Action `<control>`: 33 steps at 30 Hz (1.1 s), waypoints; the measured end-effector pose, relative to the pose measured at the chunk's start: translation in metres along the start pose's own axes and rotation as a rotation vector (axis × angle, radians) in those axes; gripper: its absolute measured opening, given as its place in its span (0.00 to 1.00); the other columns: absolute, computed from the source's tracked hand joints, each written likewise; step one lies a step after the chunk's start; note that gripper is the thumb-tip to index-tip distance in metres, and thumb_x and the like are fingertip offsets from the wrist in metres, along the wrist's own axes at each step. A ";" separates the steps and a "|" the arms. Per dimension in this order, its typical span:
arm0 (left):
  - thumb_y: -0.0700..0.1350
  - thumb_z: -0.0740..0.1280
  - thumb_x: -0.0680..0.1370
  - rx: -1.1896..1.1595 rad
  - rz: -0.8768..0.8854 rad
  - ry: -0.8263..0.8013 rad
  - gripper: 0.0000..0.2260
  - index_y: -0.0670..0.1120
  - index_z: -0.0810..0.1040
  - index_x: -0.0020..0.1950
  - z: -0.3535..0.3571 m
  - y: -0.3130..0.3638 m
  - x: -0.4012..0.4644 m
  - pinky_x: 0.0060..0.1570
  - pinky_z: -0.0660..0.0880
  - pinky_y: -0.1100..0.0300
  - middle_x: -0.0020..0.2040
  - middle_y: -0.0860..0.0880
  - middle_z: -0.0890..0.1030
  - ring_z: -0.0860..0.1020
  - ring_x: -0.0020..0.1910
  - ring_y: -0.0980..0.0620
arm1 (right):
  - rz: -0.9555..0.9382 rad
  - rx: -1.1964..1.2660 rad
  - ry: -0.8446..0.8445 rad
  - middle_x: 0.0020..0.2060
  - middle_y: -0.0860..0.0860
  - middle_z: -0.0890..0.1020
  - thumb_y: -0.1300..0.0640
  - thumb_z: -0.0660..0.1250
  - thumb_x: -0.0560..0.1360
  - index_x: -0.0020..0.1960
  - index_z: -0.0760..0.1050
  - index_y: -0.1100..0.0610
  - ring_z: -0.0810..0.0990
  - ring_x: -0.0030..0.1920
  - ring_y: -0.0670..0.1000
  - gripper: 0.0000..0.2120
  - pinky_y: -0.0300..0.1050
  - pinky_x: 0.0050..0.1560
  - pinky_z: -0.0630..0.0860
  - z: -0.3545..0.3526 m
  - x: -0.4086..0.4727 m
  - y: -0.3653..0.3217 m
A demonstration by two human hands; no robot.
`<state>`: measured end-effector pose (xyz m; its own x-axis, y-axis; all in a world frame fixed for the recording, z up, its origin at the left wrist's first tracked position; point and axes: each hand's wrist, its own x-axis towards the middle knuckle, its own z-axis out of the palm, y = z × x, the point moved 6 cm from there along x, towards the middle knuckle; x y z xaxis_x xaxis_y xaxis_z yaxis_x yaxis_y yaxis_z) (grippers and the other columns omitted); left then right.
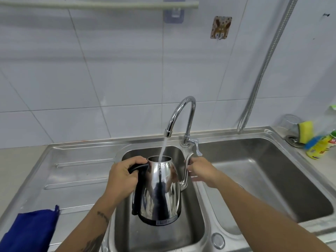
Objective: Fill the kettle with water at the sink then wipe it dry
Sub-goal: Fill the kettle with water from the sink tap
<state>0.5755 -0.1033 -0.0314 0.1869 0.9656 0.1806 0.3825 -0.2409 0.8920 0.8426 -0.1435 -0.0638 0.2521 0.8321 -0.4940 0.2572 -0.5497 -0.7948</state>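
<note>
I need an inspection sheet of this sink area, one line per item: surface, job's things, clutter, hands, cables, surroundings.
Surface: steel sink, two basins, drainboard at left.
Job's things: kettle held over the small basin, lid off; tap running into it; blue cloth on the drainboard.
Clutter: sponge, bottle, glass at the right corner.
Hands: left hand grips the handle; right hand touches the spout.
Cables: nothing seen; a metal hose hangs on the wall.
Surroundings: white tiles, wall hook.

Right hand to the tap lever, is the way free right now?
Probably yes. The right hand sits by the kettle's spout, just below the tap lever, with nothing between them; it would have to leave the spout first.
</note>
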 end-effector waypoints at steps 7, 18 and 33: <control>0.25 0.64 0.72 -0.026 0.019 0.005 0.28 0.60 0.84 0.46 -0.009 0.013 -0.014 0.62 0.76 0.62 0.48 0.65 0.84 0.81 0.54 0.63 | -0.006 0.118 0.014 0.44 0.56 0.82 0.66 0.56 0.79 0.53 0.76 0.59 0.80 0.41 0.57 0.11 0.62 0.56 0.80 0.011 -0.024 -0.003; 0.25 0.64 0.72 -0.038 0.009 0.029 0.28 0.59 0.85 0.45 -0.018 0.012 -0.020 0.61 0.77 0.59 0.48 0.63 0.84 0.82 0.54 0.61 | -0.057 0.144 0.053 0.42 0.57 0.81 0.66 0.55 0.80 0.50 0.76 0.59 0.80 0.40 0.55 0.11 0.60 0.53 0.82 0.015 -0.030 -0.004; 0.25 0.63 0.71 -0.023 0.032 0.038 0.29 0.60 0.84 0.46 -0.007 0.016 0.005 0.61 0.78 0.56 0.47 0.64 0.84 0.81 0.53 0.61 | -0.089 0.147 0.157 0.44 0.59 0.84 0.66 0.58 0.78 0.47 0.78 0.60 0.83 0.41 0.57 0.11 0.59 0.46 0.85 0.000 -0.009 -0.013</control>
<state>0.5757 -0.1019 -0.0131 0.1642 0.9605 0.2248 0.3561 -0.2703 0.8945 0.8374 -0.1436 -0.0487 0.3797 0.8487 -0.3681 0.1492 -0.4489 -0.8810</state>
